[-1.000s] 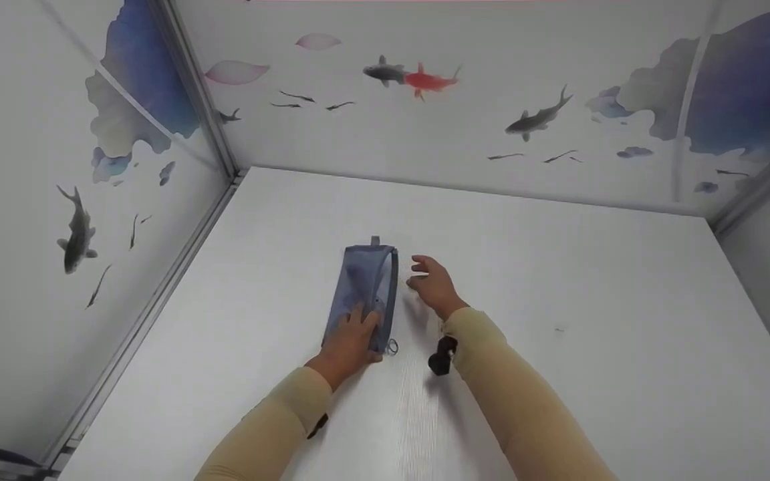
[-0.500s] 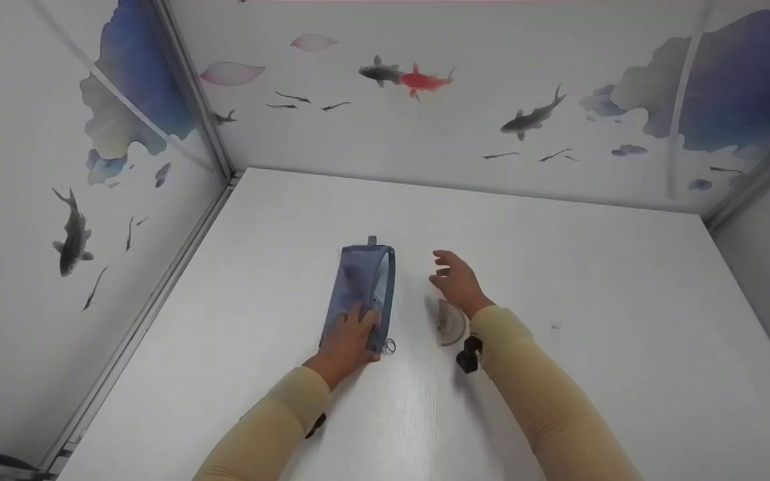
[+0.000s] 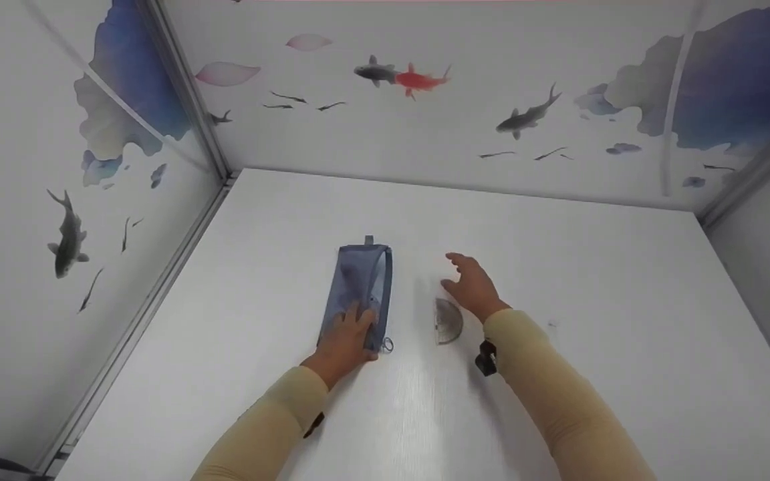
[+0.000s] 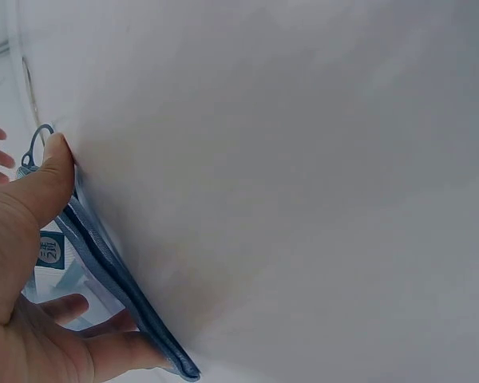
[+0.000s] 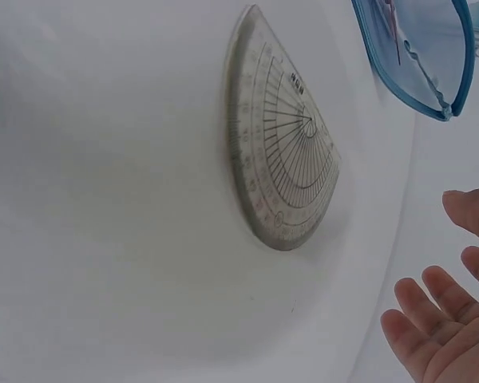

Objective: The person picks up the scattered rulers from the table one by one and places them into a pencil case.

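Note:
A blue see-through zip pencil case [image 3: 357,267] lies on the table with its long zip side gaping toward the right. My left hand [image 3: 341,344] holds its near end, the fingers spread over the face and the thumb [image 4: 56,171] at the end beside the ring-shaped zip pull [image 3: 387,345]. To the right of the case, a clear half-round protractor [image 3: 449,321] lies flat. My right hand [image 3: 475,287] hovers just beyond and right of the protractor, its fingers apart and holding nothing. In the right wrist view, printed scale lines show on the protractor [image 5: 283,152].
The white table [image 3: 559,267] meets walls printed with fish at the back and sides. Far right of the protractor is a small faint mark or scrap [image 3: 553,323], too small to identify. A dark camera [image 3: 486,359] sits on my right wrist.
My right hand has moved right, away from the pencil case, and its fingers have spread. The protractor, hidden from view a second ago, now lies uncovered on the table. My left hand stays on the case.

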{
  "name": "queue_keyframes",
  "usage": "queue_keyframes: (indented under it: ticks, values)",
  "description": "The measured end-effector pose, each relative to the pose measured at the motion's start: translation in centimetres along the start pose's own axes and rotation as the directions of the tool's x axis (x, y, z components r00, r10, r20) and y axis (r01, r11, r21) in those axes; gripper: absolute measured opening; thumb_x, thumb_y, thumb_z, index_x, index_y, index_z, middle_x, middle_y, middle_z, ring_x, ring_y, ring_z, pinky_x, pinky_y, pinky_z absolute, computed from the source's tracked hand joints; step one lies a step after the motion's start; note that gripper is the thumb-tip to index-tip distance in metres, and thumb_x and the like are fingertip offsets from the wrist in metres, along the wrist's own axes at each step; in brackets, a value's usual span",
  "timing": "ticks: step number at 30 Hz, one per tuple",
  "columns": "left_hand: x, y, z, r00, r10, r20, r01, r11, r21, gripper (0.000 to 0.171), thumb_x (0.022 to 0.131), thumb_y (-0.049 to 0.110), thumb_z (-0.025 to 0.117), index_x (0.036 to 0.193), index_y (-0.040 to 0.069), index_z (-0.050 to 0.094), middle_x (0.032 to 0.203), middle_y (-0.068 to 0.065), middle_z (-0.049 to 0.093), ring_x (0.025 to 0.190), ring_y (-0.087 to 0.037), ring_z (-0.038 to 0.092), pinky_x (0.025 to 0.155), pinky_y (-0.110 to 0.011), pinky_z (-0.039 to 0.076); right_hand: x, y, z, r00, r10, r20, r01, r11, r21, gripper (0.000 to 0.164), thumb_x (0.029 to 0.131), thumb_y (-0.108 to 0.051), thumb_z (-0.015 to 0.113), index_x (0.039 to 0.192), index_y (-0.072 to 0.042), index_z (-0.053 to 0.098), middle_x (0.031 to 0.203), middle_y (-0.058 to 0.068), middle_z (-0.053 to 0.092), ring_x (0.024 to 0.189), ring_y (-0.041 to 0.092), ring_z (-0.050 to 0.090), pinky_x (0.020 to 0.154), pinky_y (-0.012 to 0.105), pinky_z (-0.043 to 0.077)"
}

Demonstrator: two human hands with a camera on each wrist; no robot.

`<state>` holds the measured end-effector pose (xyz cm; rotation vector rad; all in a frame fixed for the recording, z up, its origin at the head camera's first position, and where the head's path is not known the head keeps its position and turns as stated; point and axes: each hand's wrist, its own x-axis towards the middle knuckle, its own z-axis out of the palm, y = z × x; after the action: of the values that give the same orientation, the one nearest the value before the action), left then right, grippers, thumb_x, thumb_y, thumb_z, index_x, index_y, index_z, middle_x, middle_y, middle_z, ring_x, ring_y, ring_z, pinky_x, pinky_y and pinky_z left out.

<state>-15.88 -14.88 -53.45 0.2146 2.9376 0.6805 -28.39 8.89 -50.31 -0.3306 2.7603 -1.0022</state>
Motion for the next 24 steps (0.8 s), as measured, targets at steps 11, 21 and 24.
queue_keyframes:
  ticks: [11,21,24]
  values:
    - [0.0,0.0,-0.1,1.000,-0.010,0.015,0.010,1.000,-0.017,0.065,0.080,0.026,0.079,0.131,0.018,0.040,0.148,-0.025,0.029,0.129,-0.048,0.037,0.093,-0.064,0.040,-1.3,0.8,-0.5,1.000,-0.018,0.005,0.019,0.998,-0.065,0.059,0.094,-0.017,0.063,0.146,-0.004,0.038,0.150,0.020,0.037,0.140,0.035,0.031,0.113,0.048,0.025]
    - [0.1,-0.1,0.1,1.000,0.002,0.004,-0.002,1.000,-0.020,0.068,0.078,0.025,0.081,0.132,0.016,0.041,0.147,-0.024,0.029,0.125,-0.047,0.040,0.091,-0.061,0.044,-2.7,2.0,-0.7,0.999,0.024,0.045,-0.024,1.000,0.010,0.065,0.091,-0.015,0.066,0.147,-0.004,0.035,0.145,0.024,0.040,0.132,0.040,0.040,0.106,0.052,0.034]
    - [0.1,-0.2,0.1,1.000,0.009,-0.003,-0.009,1.000,-0.001,0.069,0.079,0.026,0.081,0.134,0.016,0.040,0.146,-0.024,0.029,0.124,-0.048,0.041,0.092,-0.057,0.046,-3.1,2.2,-0.8,0.998,0.033,0.053,-0.035,0.999,0.033,0.066,0.091,-0.016,0.067,0.147,-0.005,0.035,0.144,0.024,0.041,0.131,0.040,0.042,0.105,0.052,0.036]
